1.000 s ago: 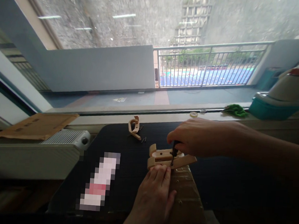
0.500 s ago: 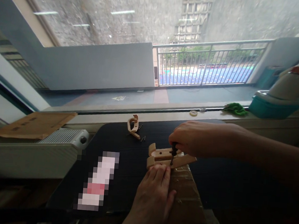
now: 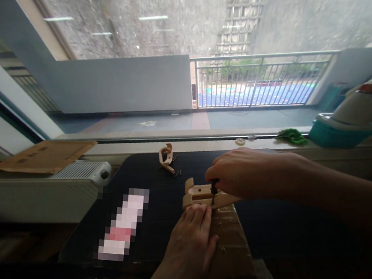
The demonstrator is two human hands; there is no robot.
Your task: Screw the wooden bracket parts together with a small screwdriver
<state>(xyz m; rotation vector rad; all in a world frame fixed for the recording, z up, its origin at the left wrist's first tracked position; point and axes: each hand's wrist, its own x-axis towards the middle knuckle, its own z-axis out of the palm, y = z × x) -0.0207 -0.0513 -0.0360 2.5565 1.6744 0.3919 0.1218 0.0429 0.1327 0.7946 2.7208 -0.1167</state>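
A small wooden assembly point(image 3: 197, 195) lies on the black table point(image 3: 154, 214), at the far end of a brown cardboard piece point(image 3: 232, 246). My right hand point(image 3: 241, 172) is closed around a small dark screwdriver point(image 3: 214, 190), whose tip points down into the wooden assembly. My left hand point(image 3: 192, 239) lies flat with its fingers together, pressing on the near edge of the wooden assembly and the cardboard.
A second curved wooden part point(image 3: 166, 157) and a few small dark screws point(image 3: 178, 172) lie farther back on the table. A radiator point(image 3: 80, 172) with cardboard point(image 3: 39, 154) on it is at left. On the windowsill are a green cloth point(image 3: 291, 135) and a teal container point(image 3: 341, 134).
My right hand has shifted slightly left over the wooden assembly while holding the screwdriver. My left hand stays pressed in place.
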